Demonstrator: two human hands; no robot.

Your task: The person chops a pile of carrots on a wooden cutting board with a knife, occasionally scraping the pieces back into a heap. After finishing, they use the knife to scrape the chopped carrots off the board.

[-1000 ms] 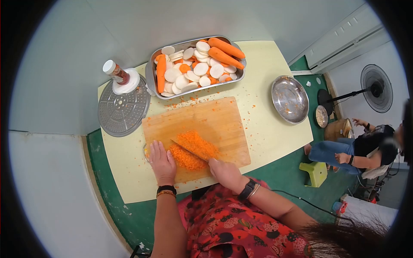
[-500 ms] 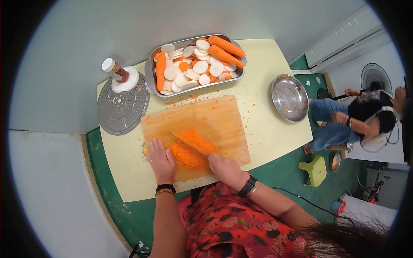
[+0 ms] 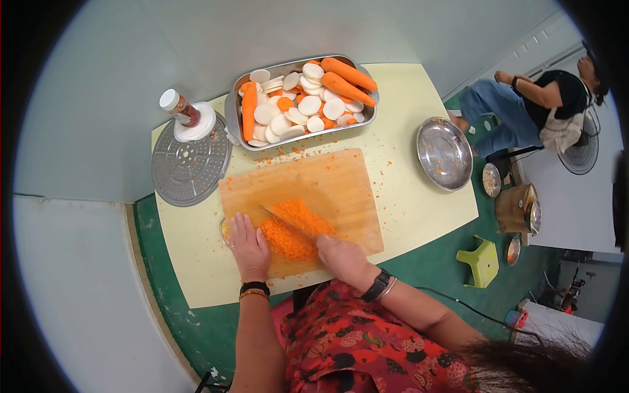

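My right hand (image 3: 342, 257) is wrapped round the handle of a knife (image 3: 288, 223). Its blade runs to the upper left through a heap of finely chopped carrot (image 3: 296, 211). Under the heap lies a wooden cutting board (image 3: 341, 173). My left hand (image 3: 249, 247) rests flat on the board's left edge, fingers stretched out, just left of the chopped carrot. The knife's handle is hidden within my right hand.
Beyond the board sits a metal tray (image 3: 313, 135) of white radish slices and carrots. To the left are a perforated grey disc (image 3: 182, 171) and a jar (image 3: 182, 109); to the right, a metal bowl (image 3: 444, 154). A seated person (image 3: 524, 111) and a green stool (image 3: 481, 261) are farther right.
The person at the right has shifted upward in view, uncovering a bowl and a wooden block-like thing. My hands and the knife stay almost in the same place.
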